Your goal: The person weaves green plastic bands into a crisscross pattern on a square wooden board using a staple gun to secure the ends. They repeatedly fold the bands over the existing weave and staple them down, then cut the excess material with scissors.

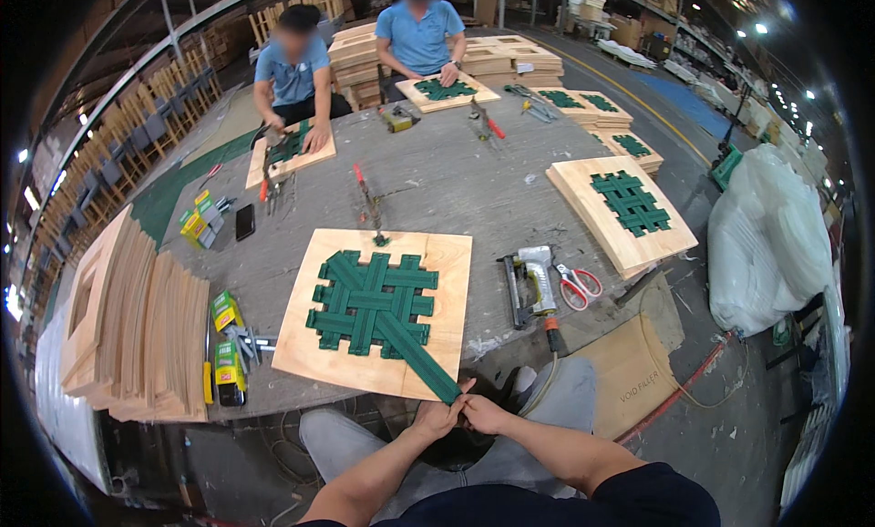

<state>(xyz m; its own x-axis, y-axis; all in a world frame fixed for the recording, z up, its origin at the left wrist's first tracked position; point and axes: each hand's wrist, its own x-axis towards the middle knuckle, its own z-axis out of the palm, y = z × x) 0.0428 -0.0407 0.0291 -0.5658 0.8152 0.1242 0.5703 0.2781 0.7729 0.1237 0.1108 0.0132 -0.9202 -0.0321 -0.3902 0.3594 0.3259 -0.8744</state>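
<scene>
A square light-wood panel (301, 349) lies on the grey table in front of me, with dark green webbing straps (372, 299) woven over its middle. One loose green strap (417, 356) runs diagonally across the weave and past the panel's near edge. My left hand (437, 418) pinches the end of this strap. Right beside it, the fingers of my right hand (483, 413) are closed on the same end. The fingertips partly hide the strap's tip. Beyond the panel's far edge lies a red-handled plier-like tool (367, 199).
Right of the panel lie a staple gun (538, 276) with a hose and red-handled scissors (579, 286). Webbed panels (583, 185) are stacked farther right. Bare wooden frames (137, 336) stand at left, near staple boxes (228, 372) and a phone (245, 222). Two people work across the table.
</scene>
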